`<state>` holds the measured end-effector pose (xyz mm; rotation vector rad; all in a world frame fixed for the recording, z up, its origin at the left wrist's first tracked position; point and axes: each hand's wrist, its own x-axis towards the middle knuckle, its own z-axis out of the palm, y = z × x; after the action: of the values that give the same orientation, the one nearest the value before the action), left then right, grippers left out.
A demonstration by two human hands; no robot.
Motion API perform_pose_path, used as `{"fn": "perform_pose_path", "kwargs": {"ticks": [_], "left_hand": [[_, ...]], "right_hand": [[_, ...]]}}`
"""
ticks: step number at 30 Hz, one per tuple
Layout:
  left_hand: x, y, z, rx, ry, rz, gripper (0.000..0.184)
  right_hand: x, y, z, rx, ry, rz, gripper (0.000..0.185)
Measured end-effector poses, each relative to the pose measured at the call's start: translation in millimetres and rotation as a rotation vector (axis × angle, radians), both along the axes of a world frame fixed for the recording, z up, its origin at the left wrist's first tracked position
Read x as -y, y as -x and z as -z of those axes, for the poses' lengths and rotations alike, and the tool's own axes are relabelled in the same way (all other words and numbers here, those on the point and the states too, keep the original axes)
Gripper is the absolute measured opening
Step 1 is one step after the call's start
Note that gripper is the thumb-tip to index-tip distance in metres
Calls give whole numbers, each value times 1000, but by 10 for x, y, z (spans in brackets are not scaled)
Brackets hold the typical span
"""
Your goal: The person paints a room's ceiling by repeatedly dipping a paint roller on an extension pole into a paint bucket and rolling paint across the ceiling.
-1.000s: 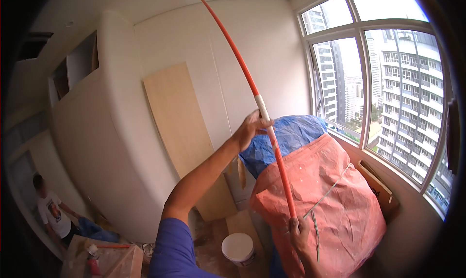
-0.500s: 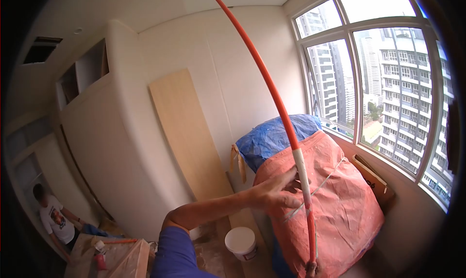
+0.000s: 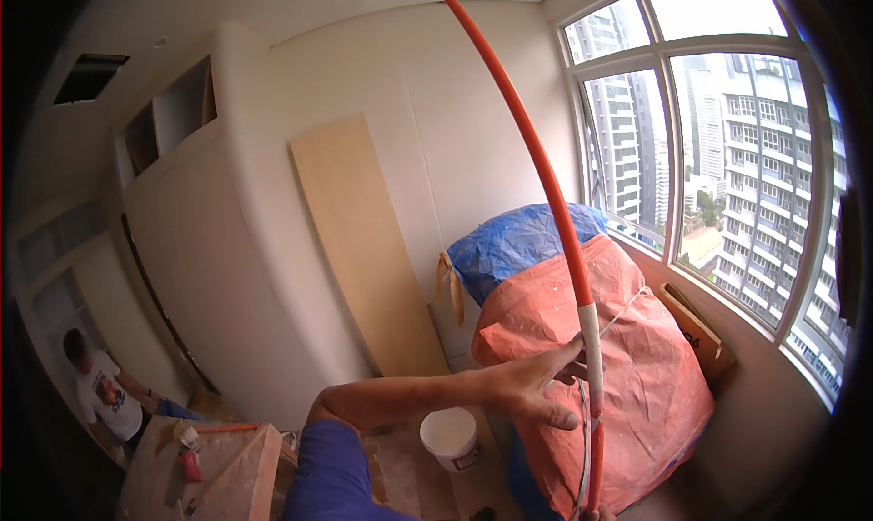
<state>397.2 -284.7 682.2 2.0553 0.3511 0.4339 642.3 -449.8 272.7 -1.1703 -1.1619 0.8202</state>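
A long orange pipe (image 3: pixel 526 125) with a white section (image 3: pixel 591 339) curves from the ceiling to the bottom edge. My left hand (image 3: pixel 536 389) reaches across beside the white section. Its fingers are spread, the tips at or just behind the pipe, the thumb held apart. A thin pale wire (image 3: pixel 587 448) runs down alongside the lower pipe, past my left hand. Only a little of my right hand (image 3: pixel 597 514) shows at the bottom edge, closed around the pipe's lower end.
Behind the pipe stands a bulky pile under red sheeting (image 3: pixel 655 375) and blue sheeting (image 3: pixel 509 248). A wooden board (image 3: pixel 364 248) leans on the wall. A white bucket (image 3: pixel 450 435) stands below my arm. A person (image 3: pixel 109 394) is beside a wooden workbench (image 3: pixel 245 457); windows (image 3: pixel 700 157) are at right.
The view has shifted slightly. The pipe and both hands sit further right and a little lower in view. My left thumb has moved away from the pipe.
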Motion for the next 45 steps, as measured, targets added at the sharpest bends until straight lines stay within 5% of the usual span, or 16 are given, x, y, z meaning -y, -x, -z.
{"fn": "perform_pose_path", "kwargs": {"ticks": [3,6,10,13,22,36,45], "left_hand": [[-106,14,-70,-14,-3,-30,112],[-285,113,-108,35,-56,-106,106],[-826,256,-142,182,-58,-180,71],[-1303,401,-319,201,-13,-189,68],[-2665,883,-897,416,82,-418,37],[-4352,1380,-1596,641,116,-770,49],[-4644,1592,-1679,639,101,-855,55]], "right_hand": [[-186,-68,356,-19,30,-31,35],[-394,95,147,-20,61,-85,34],[-1007,292,120,-89,54,-61,35],[-1358,633,-784,68,-208,55,41],[-2735,1226,-1680,32,-223,-10,34],[-4542,1892,-2463,27,-268,-47,37],[-4696,2148,-2772,21,-224,-86,38]]}}
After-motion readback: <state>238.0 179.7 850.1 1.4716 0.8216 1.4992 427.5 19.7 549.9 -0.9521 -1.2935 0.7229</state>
